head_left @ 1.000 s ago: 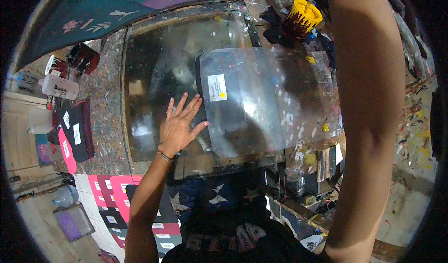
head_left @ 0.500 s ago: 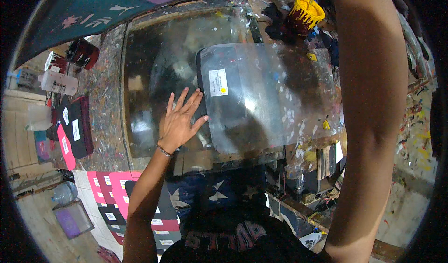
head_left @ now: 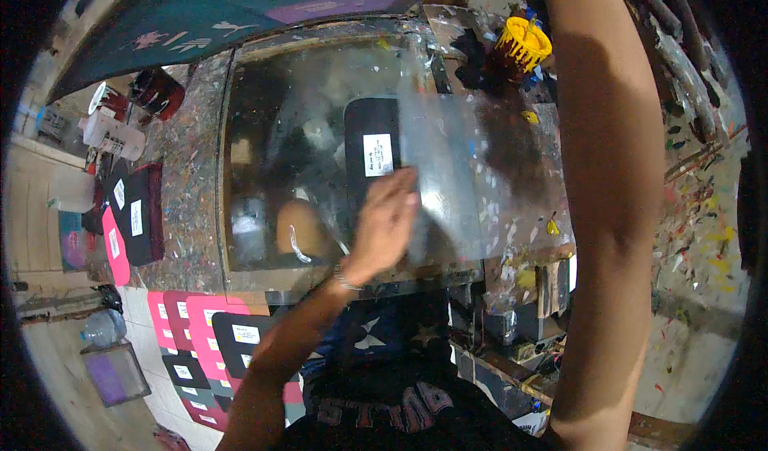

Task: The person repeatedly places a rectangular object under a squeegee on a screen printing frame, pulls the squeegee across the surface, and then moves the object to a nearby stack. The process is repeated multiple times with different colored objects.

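My left hand (head_left: pixel 384 223) is smeared by motion. Its fingers lie close together at the left edge of a clear plastic sheet (head_left: pixel 452 175), and whether they pinch it does not show. Beneath them, a black flat piece with rounded corners (head_left: pixel 370 117) lies on a glass panel (head_left: pixel 276 159). A white printed label (head_left: pixel 378 155) sits on the piece. The sheet's left edge runs along the right side of the label. My right arm reaches up past the top edge on the right, so my right hand is out of sight.
A dark green printed sheet or screen (head_left: pixel 232 19) slants across the upper left. A paint pot with yellow drips (head_left: pixel 522 47) stands at the back right. Bottles, cups and labelled black and pink pieces (head_left: pixel 118 247) line the left. More labelled pieces (head_left: pixel 210 335) lie below the table edge.
My left hand has moved right and slightly down from the glass to the sheet's edge. The sheet's left edge now lies further right, uncovering the black piece and its label. The view has shifted slightly.
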Motion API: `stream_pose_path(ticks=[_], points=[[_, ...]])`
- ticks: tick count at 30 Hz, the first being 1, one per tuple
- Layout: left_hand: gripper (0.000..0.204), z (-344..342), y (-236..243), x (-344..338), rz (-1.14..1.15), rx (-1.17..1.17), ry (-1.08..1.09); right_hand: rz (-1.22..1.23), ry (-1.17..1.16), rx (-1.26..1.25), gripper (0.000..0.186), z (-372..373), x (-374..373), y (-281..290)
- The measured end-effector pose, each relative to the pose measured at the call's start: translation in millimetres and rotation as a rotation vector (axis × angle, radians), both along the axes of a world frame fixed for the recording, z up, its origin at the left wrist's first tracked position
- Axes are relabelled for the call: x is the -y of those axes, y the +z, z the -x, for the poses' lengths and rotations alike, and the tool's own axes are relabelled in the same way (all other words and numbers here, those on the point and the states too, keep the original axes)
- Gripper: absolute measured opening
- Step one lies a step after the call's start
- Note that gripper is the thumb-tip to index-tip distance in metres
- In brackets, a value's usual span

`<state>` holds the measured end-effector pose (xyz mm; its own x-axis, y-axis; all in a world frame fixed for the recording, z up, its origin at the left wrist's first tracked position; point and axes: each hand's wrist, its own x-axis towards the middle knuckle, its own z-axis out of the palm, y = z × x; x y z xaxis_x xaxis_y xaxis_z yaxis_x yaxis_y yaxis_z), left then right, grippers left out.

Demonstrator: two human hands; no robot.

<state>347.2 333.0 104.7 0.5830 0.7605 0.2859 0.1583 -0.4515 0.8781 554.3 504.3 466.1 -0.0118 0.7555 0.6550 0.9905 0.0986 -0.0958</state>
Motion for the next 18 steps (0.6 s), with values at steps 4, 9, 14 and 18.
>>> stream_pose_path(ticks=[4, 9, 14, 18], points=[[0.068, -59, 55, 28, 0.921, 0.327, -0.103, 0.056, 0.011, -0.041, 0.081, 13, 27, -3], [0.113, 34, 147, -26, -0.704, -0.242, 0.458, 0.144, 0.09, -0.114, 0.065, 37, 74, -39], [0.084, 120, 180, -72, -0.909, -0.504, 0.421, -0.113, 0.078, 0.063, 0.062, 51, 147, -162], [0.054, 150, 98, -49, -0.678, -0.651, 0.117, -0.023, 0.202, -0.058, 0.053, 86, 216, -282]])
